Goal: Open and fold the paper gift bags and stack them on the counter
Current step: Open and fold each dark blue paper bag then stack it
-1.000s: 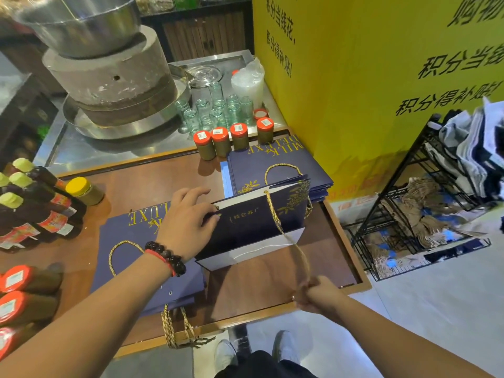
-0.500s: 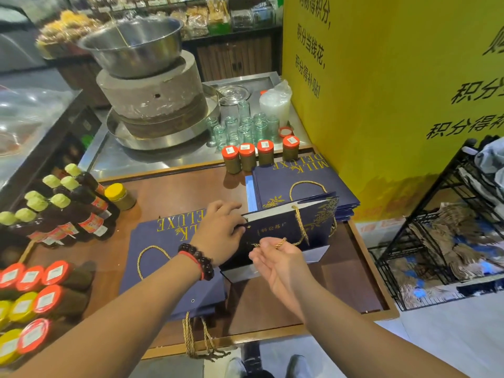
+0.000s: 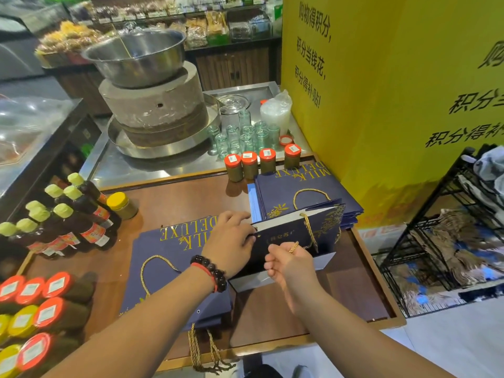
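Note:
A navy paper gift bag [image 3: 289, 238] with gold print stands part-open on the wooden counter [image 3: 349, 290], its white inner rim showing. My left hand [image 3: 229, 241] grips the bag's left top edge. My right hand [image 3: 289, 263] is in front of the bag and pinches its gold rope handle [image 3: 294, 245]. One stack of flat navy bags [image 3: 169, 257] lies under my left forearm, gold handles hanging over the counter's front edge. A second flat stack [image 3: 300, 192] lies behind the open bag, against the yellow wall.
Red-lidded jars [image 3: 261, 162] and glass cups [image 3: 242, 135] stand behind the bags. A stone mill with a steel bowl [image 3: 152, 105] fills the back. Dark bottles [image 3: 73, 219] and lidded bottles [image 3: 35, 304] crowd the left. A black wire rack [image 3: 447, 236] stands right of the counter.
My right hand came up from below the counter's edge, where it pulled the rope handle, to the bag's front and now pinches the handle there. The left hand kept its grip.

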